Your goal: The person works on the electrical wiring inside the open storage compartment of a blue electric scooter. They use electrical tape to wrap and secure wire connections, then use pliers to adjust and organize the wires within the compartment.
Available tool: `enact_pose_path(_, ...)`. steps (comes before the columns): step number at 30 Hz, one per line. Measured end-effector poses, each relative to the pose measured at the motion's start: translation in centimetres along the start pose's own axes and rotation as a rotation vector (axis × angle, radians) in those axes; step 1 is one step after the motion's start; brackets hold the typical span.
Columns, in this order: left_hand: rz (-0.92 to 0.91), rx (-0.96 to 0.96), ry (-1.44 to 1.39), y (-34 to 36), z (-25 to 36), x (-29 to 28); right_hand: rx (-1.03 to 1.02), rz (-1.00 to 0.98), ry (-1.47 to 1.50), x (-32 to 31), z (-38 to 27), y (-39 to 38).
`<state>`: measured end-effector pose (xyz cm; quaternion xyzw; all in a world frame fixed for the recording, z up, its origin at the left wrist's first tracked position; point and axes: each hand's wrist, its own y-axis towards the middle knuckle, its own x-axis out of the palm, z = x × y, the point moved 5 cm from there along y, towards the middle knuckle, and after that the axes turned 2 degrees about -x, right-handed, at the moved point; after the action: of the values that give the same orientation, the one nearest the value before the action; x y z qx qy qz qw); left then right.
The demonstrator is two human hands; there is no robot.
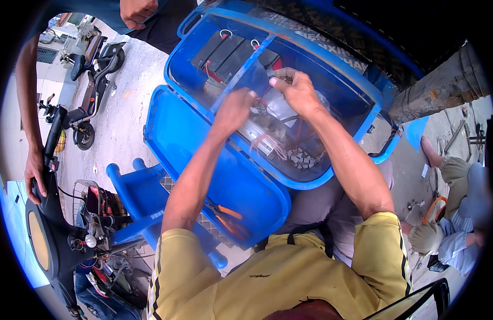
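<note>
Box, blue — left hand, right hand curled above it — grips unclear

Dark scooter standing upper left; thick grey pole upper right.

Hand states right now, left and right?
Left hand: fingers curled over the blue box; any hold can't be told.
Right hand: partly curled; can't tell if it holds anything.
</note>
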<state>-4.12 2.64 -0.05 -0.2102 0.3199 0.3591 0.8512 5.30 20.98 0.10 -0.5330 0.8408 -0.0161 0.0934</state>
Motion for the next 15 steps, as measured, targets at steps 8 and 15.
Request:
enact_pose_path(8, 0.225, 0.005, -0.253, -2.1, 2.5, -1.6, -0.398, 0.006, -0.240, -0.1, -2.5, -1.2)
enact_pose_path(15, 0.415, 0.210, -0.597, -3.4, 1.5, -2.8, -0.596, -0.055, -0.188, 0.5, -4.0, -2.1)
